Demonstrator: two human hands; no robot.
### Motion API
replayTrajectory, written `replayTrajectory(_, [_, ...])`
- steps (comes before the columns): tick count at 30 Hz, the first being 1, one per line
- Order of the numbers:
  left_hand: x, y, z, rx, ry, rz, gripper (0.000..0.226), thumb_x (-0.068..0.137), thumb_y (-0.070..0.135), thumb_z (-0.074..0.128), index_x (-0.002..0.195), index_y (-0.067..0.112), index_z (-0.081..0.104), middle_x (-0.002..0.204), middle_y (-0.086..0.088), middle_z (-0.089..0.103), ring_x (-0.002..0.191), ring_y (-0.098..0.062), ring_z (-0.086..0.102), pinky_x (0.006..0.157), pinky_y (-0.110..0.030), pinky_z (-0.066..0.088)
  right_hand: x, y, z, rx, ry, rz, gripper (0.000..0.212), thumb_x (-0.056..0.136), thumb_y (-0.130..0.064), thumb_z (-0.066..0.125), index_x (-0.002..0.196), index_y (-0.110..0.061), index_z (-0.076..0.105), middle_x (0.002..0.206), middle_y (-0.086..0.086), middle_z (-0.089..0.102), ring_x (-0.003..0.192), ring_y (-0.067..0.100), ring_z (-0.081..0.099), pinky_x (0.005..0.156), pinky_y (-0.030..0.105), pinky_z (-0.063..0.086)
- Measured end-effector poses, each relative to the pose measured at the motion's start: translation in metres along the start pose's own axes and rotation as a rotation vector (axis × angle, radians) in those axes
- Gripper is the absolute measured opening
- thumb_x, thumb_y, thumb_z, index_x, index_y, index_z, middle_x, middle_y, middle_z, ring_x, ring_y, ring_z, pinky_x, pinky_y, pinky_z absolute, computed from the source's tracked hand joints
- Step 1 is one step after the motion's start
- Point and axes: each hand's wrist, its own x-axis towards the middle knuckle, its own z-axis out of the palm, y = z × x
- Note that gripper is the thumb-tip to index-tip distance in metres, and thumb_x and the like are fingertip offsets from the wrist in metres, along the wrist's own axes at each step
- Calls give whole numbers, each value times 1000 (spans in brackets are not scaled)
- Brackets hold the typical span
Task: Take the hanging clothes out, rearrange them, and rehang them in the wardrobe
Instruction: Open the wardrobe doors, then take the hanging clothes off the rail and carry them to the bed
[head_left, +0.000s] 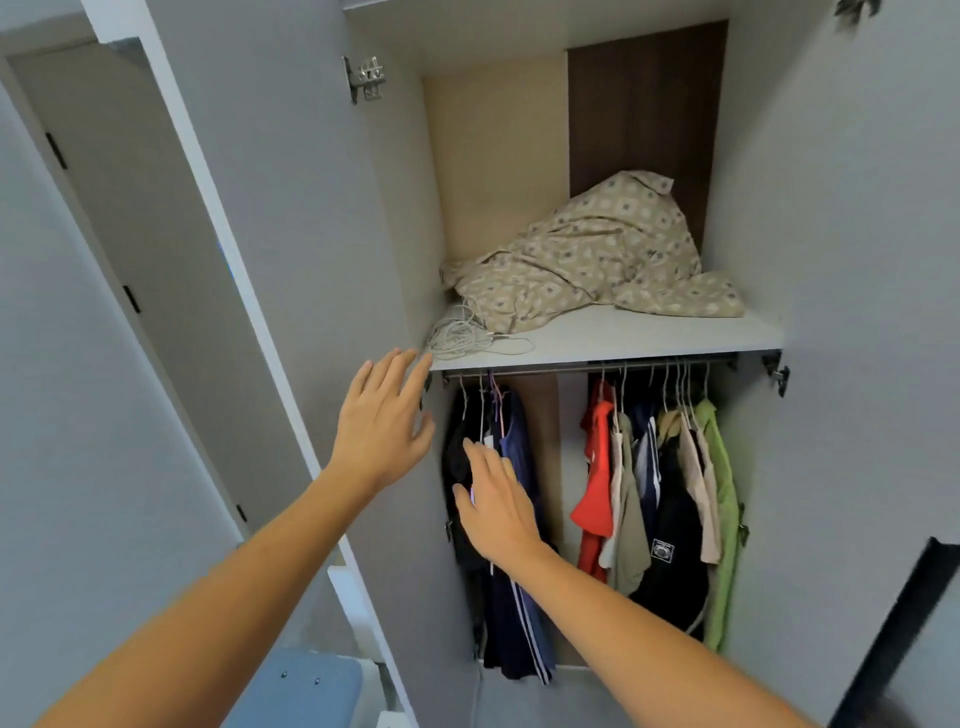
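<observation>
Open grey wardrobe (831, 260) seen from above the arms, both doors swung wide. Left hand (382, 421) raised in front of the left door's inner face, fingers straight and slightly spread, tips level with the front edge of the pale grey shelf (649, 338); holding nothing. Right hand (496, 506) lower and just to its right, palm away from the camera, fingers straight and loosely spread, reaching over the small left-hand group of dark hanging clothes (511, 597); whether the fingertips touch the fabric cannot be told, and nothing gripped.

Metal hanging rail (561, 370) running just beneath the shelf. On its left end, a few wire hangers carrying black and navy garments, one with white side stripes. A gap of bare rail, then on the right a fuller group of hanging clothes (660, 499): a red shirt (595, 499), beige and khaki pieces, a navy striped top, a black garment with a small square patch, and a lime-green shirt (722, 519) at the far right.

On the shelf above, a crumpled beige patterned cloth (597, 254) heaped toward the back, and a tangle of white cable (462, 338) at the front left corner. Bottom left, a corner of a blue padded seat (306, 686).
</observation>
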Motion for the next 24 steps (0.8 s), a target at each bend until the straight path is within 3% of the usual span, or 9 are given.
replayTrajectory(4, [17,38,44,-164,-78,-37,61,98,38,59,152,13,48,143,-4,54,128,-29,54,104,-45,47,-6,59,-22,-70,6,81,64,109,-32,46,166,-23,19,168,-1,26,152,22,29,114,44,45])
replayTrajectory(7, [25,68,78,-297,-160,-126,55,105,49,52,150,18,52,130,0,62,118,-25,59,88,-42,52,-1,103,-34,-95,19,120,62,108,-33,48,164,-20,25,163,-1,34,148,22,35,112,40,46])
replayTrajectory(15, [38,119,173,-426,-367,-304,56,104,64,43,145,27,54,129,10,63,121,-14,59,85,-37,56,36,198,-39,-54,-10,211,60,107,-37,51,161,-23,31,151,-1,46,141,21,44,107,36,49])
replayTrajectory(24, [61,128,250,-398,-577,-413,60,104,67,35,146,28,50,132,9,61,109,-16,64,76,-34,48,73,271,-26,43,-71,288,53,105,-41,53,154,-28,37,145,-6,55,136,18,51,105,40,51])
